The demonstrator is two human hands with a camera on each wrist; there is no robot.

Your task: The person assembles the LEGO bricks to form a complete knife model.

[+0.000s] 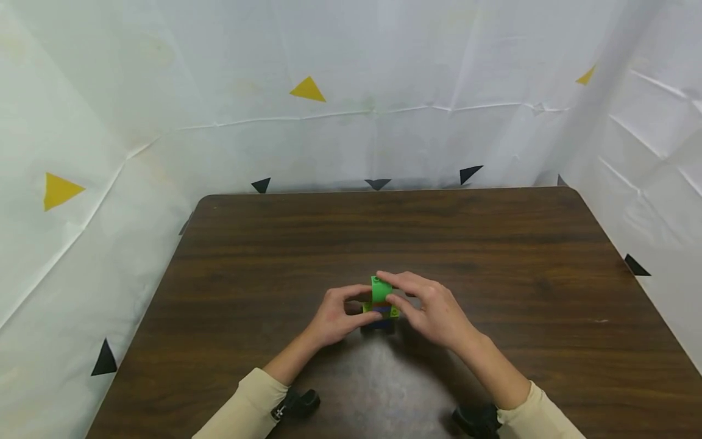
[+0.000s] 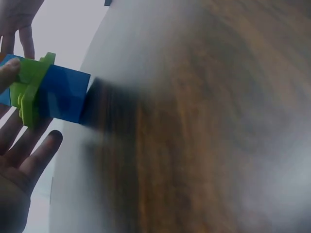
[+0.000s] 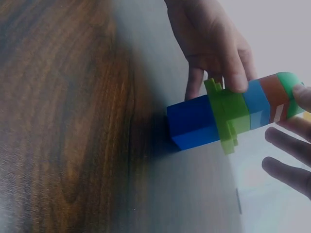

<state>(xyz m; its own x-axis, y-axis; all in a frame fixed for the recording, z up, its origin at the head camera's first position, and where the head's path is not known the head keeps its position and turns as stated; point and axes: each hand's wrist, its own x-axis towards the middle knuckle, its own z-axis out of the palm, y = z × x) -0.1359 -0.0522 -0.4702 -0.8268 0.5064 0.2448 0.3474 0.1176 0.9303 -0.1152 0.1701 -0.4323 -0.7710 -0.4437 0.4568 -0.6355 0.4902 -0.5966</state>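
Note:
A stack of toy building blocks stands upright on the table, between both hands. Its bottom is a dark blue block (image 3: 192, 124). Above it come a lime green studded piece (image 3: 233, 110), a light blue block (image 3: 257, 104), a brown block (image 3: 274, 92) and a rounded bright green block (image 1: 381, 290) on top. My left hand (image 1: 336, 316) holds the stack from the left, thumb against its near side around the lime and light blue pieces. From the right, my right hand (image 1: 433, 308) grips the bright green block between thumb and fingers, its other fingers spread apart.
The brown wood-grain table (image 1: 263, 244) spreads out around the stack. White sheeting (image 1: 384, 49) with yellow and black triangles hangs behind it and at both sides. Black wrist devices (image 1: 296, 404) sit on both forearms, close above the tabletop.

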